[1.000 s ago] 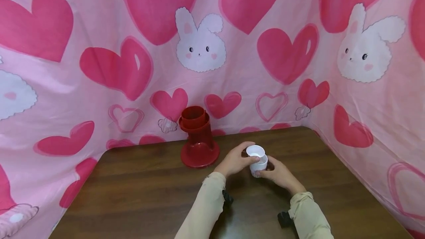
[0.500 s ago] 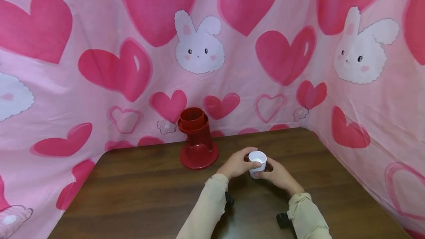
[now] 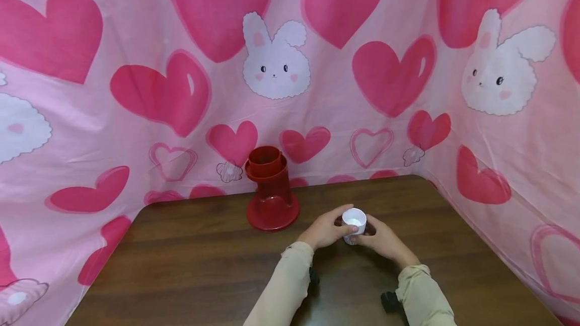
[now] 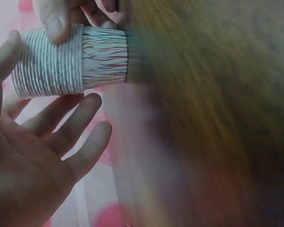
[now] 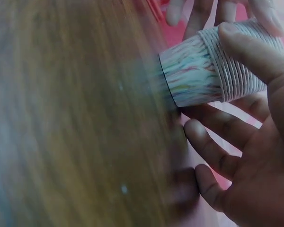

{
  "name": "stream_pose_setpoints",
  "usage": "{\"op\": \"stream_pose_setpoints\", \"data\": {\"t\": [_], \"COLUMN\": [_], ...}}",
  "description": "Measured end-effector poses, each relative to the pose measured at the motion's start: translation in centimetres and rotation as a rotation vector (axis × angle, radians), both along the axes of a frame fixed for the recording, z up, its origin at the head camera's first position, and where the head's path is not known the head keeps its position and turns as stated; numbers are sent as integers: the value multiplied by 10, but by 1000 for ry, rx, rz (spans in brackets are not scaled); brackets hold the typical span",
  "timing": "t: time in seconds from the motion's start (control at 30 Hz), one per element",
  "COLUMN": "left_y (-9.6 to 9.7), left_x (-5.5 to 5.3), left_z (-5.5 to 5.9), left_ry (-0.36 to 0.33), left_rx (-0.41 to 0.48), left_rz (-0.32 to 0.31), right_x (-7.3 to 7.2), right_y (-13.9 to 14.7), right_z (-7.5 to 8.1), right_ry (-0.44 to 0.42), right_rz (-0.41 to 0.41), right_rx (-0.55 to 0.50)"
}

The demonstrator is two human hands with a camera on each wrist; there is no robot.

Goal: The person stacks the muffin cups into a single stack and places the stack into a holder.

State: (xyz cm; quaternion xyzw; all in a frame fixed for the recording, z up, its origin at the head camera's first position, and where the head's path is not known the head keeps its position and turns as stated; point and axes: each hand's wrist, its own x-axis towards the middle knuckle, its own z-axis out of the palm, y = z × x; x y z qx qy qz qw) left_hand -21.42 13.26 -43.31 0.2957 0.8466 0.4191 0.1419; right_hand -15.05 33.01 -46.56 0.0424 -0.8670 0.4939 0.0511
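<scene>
A stack of nested white paper cups (image 3: pixel 354 220) stands upright between my two hands over the table. Colourful wavy streaks cover the lowest cup's side (image 4: pixel 105 59), and the rolled rims sit close above one another. My left hand (image 3: pixel 322 231) grips the stack near its top rims, thumb on the near side. Lower down, my right hand (image 3: pixel 385 241) holds it from the right, its thumb (image 5: pixel 241 45) across the rims. The other fingers of the right hand (image 5: pixel 255 189) spread behind and below the cups.
A red plastic stand (image 3: pixel 273 210) with a round base and an upright tube rises at the back of the brown wood table (image 3: pixel 190 260). Behind it hangs a pink heart-and-rabbit cloth (image 3: pixel 317 99). A black wrist device (image 3: pixel 390 302) shows below the right sleeve.
A cup in my left hand, earlier raised and offset above the rest, has gone down into the stack. Both hands still hold the cups, the left now slightly lower.
</scene>
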Motion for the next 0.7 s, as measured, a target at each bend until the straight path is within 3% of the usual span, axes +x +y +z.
{"op": "stream_pose_setpoints", "data": {"t": [0.3, 0.7], "left_y": [-6, -12], "left_x": [4, 2], "left_z": [3, -3], "left_ry": [13, 36], "left_rx": [-48, 11], "left_rz": [-12, -29], "right_x": [4, 2], "right_y": [5, 7], "right_z": [8, 11], "right_ry": [7, 62], "right_rz": [92, 145], "right_rx": [-38, -73]}}
